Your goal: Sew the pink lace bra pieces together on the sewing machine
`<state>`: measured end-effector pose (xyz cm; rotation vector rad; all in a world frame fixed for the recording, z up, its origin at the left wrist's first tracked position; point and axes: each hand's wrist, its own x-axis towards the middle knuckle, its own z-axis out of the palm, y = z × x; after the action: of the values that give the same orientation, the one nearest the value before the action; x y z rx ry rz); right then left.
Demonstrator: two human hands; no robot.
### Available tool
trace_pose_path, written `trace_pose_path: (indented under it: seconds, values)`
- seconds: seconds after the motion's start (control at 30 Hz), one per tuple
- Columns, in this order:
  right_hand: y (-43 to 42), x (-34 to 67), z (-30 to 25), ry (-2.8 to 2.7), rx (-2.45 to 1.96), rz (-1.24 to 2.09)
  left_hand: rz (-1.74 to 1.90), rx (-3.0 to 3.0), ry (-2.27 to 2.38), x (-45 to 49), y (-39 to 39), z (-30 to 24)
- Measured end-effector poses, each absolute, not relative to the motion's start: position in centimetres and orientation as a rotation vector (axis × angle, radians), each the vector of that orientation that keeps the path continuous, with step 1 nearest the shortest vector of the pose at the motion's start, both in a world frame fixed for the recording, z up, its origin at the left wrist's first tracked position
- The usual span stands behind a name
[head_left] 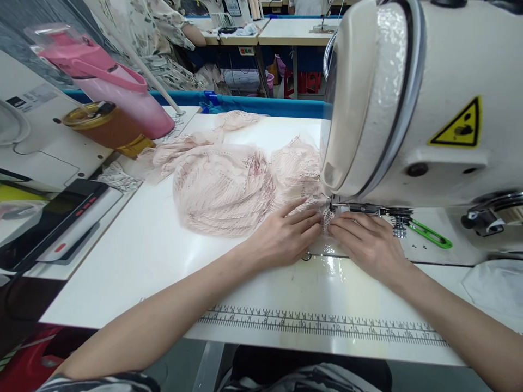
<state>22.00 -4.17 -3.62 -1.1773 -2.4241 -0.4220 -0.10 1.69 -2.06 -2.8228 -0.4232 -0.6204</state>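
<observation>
Pale pink lace fabric (223, 190) lies bunched on the white sewing table, and its right end runs under the needle area (333, 207) of the sewing machine (457, 65). My left hand (286, 234) rests flat on the lace just left of the needle, fingers stretched out and slightly apart. On the other side, my right hand (370, 242) lies low beside the presser foot. Its fingers are extended, with the tips at the lace edge; the machine's metal parts partly cover them. A narrow strip of lace shows between the two sets of fingertips.
A green-handled tool (431, 234) lies right of the needle. A printed ruler (327, 325) runs along the table's front edge. At left stand a pink bottle (118, 92), a brown cup (110, 128) and a black-and-white device (61, 223). Another person's sleeve (169, 27) shows behind.
</observation>
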Motion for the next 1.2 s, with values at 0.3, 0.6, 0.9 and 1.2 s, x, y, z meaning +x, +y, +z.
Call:
trace_pose_path:
  seconds: [0.3, 0.6, 0.9, 1.2]
  values:
    - [-4.9, 21.1, -2.6, -2.328, -0.882, -0.214, -0.897, -2.587, -0.147, -0.1, 1.0, -1.5]
    - [-5.5, 20.4, -2.3, -2.268, -0.775, -0.176, -0.889, -2.601, -0.129, -0.1, 0.5, -1.4]
    - [-5.7, 20.5, -2.3, -2.366, -0.744, -0.151, -0.791, -2.738, -0.201, -0.1, 0.3, -1.7]
    - [-5.6, 20.3, -1.7, -2.438, -0.760, -0.165, -0.292, -3.111, -0.561, -0.5, 1.0, -2.9]
